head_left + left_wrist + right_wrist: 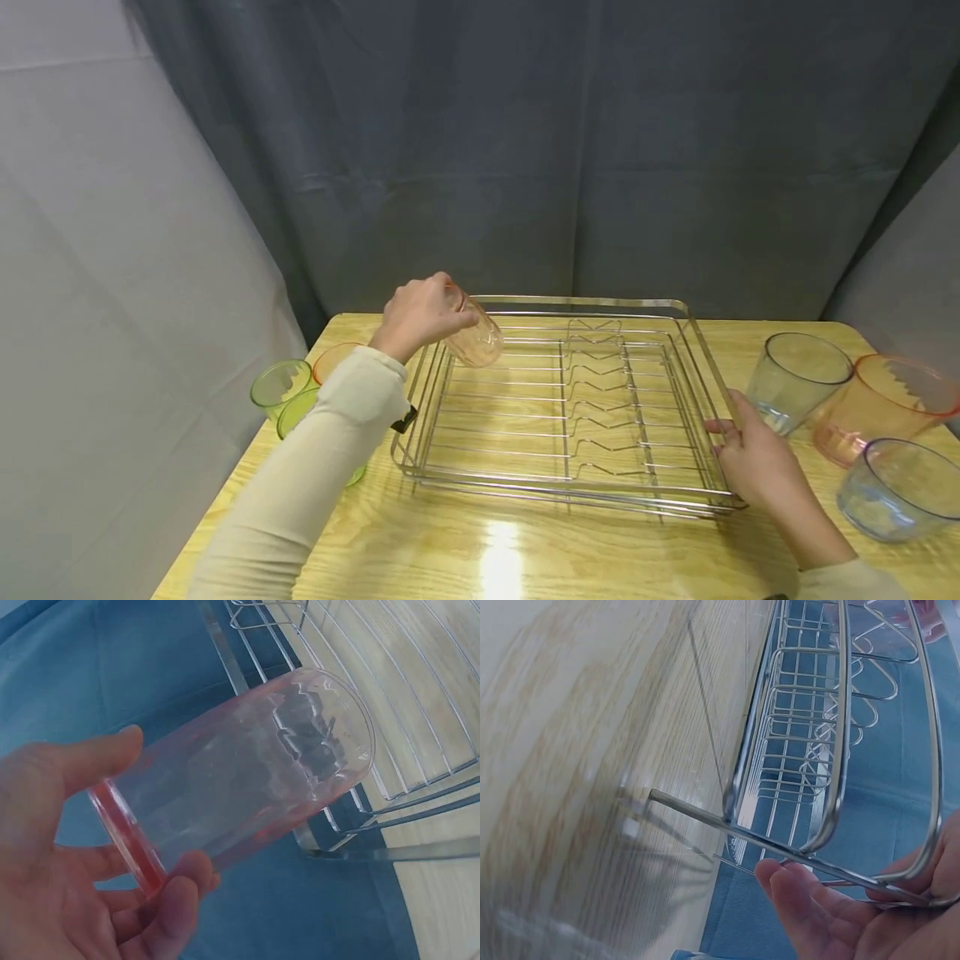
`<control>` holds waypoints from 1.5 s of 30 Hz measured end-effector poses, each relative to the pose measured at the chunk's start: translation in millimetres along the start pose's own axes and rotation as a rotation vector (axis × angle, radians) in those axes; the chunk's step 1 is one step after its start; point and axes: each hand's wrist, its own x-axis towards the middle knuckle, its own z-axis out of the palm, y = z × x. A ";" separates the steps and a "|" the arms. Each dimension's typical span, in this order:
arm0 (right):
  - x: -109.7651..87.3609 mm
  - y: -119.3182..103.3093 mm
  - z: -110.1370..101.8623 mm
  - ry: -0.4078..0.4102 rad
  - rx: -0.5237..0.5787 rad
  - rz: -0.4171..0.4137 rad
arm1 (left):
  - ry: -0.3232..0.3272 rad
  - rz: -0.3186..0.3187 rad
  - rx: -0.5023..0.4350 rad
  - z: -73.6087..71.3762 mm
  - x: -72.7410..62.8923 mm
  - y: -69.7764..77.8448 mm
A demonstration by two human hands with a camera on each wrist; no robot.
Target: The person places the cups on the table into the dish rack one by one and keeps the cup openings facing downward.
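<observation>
Head view: the left hand (422,312) grips a pink-tinted glass (477,343) near its rim, thumb on one side and fingers on the other, holding it tilted with its base lower. The glass is at the left part of a wire rack (577,300); whether it touches the wires cannot be told. The right hand (759,460) is clamped on the rack's right side. Beneath the rack is a wood-grained surface (427,542). Left of it, partly behind the sleeve (300,500), are two green glasses (277,390) and an orange-rimmed glass (330,358); right of it stand a greyish glass (797,383), an orange glass (873,408) and a blue-tinted glass (892,500).
</observation>
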 end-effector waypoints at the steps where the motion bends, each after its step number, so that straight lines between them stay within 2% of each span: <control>1: 0.2 0.0 0.1 0.000 0.002 -0.002 | -0.008 -0.007 -0.005 1.3 1.1 0.0; 8: 3.8 -0.4 -0.9 -0.008 0.007 -0.006 | -0.066 0.005 0.031 11.2 7.6 5.8; 13: 5.4 1.9 -1.9 -0.025 0.002 -0.010 | -0.051 -0.013 0.091 16.5 11.2 13.1; 19: 1.2 13.7 -9.8 -0.059 0.014 -0.007 | -0.066 -0.006 0.094 21.7 20.1 23.4; 23: 3.5 16.2 -10.1 -0.062 0.017 -0.015 | -0.046 -0.044 0.113 23.3 25.6 23.6; 31: -5.3 20.6 -13.8 -0.061 0.018 0.016 | -0.081 -0.046 0.055 36.7 33.1 24.7; 37: -7.9 16.5 -11.4 -0.055 0.034 0.008 | -0.072 -0.073 0.066 40.3 35.7 23.1; 45: -8.3 10.4 -9.2 -0.040 0.047 0.000 | -0.093 -0.046 0.114 41.8 40.4 23.8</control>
